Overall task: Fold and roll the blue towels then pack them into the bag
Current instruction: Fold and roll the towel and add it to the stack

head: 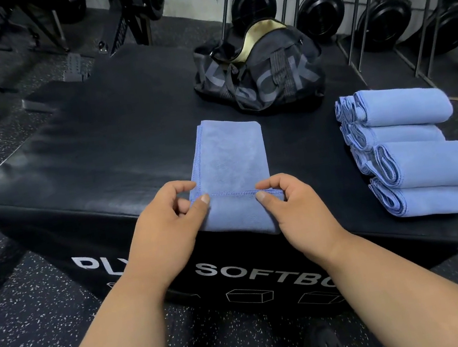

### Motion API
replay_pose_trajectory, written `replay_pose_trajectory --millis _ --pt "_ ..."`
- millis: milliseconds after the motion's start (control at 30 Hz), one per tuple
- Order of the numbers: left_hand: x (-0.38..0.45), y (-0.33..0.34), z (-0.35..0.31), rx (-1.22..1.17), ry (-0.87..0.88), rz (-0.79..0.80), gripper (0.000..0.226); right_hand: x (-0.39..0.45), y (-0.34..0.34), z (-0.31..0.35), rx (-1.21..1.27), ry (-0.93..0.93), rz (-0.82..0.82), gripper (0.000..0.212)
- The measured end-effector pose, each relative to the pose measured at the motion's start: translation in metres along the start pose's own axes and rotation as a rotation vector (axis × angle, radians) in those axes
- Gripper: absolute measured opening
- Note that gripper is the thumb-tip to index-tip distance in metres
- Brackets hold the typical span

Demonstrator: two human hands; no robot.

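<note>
A blue towel lies folded into a long strip on the black soft plyo box, its near end turned over at the box's front edge. My left hand pinches the left corner of that turned end. My right hand pinches the right corner. Several rolled blue towels lie in a row at the right side of the box. A black gym bag stands at the back of the box with its top unzipped, showing a pale lining.
Weight plates on a rack stand behind the box at the right. Gym machines fill the back left. Speckled rubber floor surrounds the box, and my legs and a dark shoe are below it.
</note>
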State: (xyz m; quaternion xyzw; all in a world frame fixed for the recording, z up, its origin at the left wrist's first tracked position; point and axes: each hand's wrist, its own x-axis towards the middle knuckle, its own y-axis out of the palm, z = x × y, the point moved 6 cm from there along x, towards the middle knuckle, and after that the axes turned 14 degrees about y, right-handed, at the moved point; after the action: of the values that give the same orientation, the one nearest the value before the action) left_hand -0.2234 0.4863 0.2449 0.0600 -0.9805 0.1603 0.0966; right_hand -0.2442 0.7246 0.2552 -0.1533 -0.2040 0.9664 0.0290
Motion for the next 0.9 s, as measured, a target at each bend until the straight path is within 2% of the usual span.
replay_pose_trajectory --millis 200,533,767,900 --pt "0.001 0.001 0.004 0.084 -0.015 0.017 0.022 0.006 0.001 -0.003 0.068 0.06 -0.051 0.006" --pt "0.0 0.003 0.003 0.113 -0.034 -0.025 0.025 0.003 -0.001 -0.005 -0.012 -0.002 -0.138 0.005" --pt "-0.003 0.002 -0.004 0.197 -0.024 -0.075 0.031 0.001 0.003 -0.002 -0.088 -0.036 -0.133 0.015" --pt "-0.004 0.0 -0.013 0.142 0.024 -0.104 0.029 0.0 0.001 -0.002 0.012 -0.052 -0.096 0.017"
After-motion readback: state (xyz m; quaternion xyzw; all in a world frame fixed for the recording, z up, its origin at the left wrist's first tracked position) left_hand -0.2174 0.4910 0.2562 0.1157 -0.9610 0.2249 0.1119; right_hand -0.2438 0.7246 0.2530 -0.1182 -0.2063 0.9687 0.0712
